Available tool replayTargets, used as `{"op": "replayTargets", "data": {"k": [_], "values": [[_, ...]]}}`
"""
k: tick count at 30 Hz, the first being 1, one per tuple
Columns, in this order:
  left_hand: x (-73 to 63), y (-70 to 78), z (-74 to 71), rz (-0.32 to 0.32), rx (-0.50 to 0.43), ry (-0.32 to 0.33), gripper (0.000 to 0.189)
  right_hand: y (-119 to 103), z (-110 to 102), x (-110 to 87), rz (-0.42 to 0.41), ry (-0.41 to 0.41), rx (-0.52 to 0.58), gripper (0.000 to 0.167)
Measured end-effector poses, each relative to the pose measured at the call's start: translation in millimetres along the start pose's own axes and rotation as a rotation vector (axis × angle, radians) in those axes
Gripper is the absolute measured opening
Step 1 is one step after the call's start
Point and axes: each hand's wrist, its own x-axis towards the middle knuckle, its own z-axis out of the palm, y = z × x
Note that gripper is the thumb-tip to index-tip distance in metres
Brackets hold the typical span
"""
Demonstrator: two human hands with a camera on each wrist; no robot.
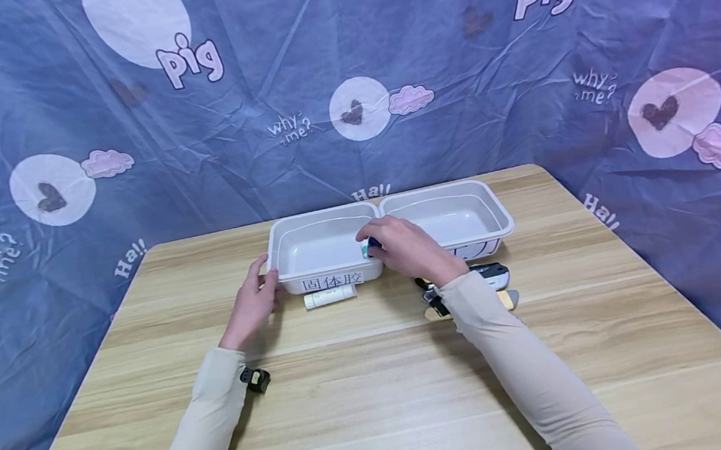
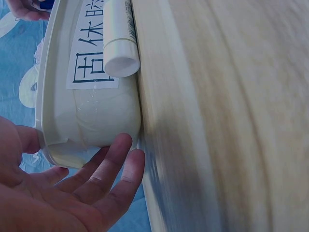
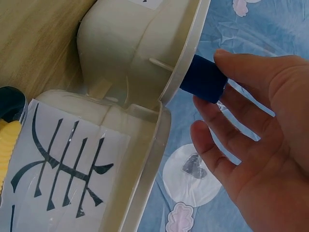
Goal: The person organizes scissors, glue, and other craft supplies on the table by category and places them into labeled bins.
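Note:
My right hand [image 1: 406, 243] pinches a glue stick with a blue cap [image 3: 204, 79] between thumb and fingers, over the right end of the left white bin [image 1: 276, 246]. Only part of the stick's pale and green body shows in the head view; the bin wall hides it in the right wrist view. At that bin's left end, my left hand [image 1: 255, 300] touches the rim and outer wall with loosely extended fingers [image 2: 116, 159]. A white glue stick [image 1: 330, 297] lies on the table against the front of this bin, below its paper label.
A second white bin [image 1: 505, 219] with a paper label stands close against the first on the right. Under and beside my right forearm lie several utility knives [image 1: 496, 276], partly hidden by the sleeve. Behind the wooden table [image 1: 367, 402] hangs a blue printed cloth [image 1: 288, 55].

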Motion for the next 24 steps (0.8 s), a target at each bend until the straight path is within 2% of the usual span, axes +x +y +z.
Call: {"op": "replayTargets", "data": {"k": [8, 16, 24], "values": [[-0.1, 0.2, 1.0, -0.003, -0.005, 0.003, 0.061, -1.8, 0.7, -0.4, 0.011, -0.053, 0.073, 0.022], [0.6, -0.8, 0.4, 0.005, -0.007, 0.000, 0.061, -2.0, 0.8, -0.6, -0.013, -0.047, 0.119, 0.019], [1.3, -1.9, 0.8, 0.008, -0.009, 0.003, 0.060, -1.4, 0.5, -0.5, -0.039, -0.027, 0.109, 0.007]]}}
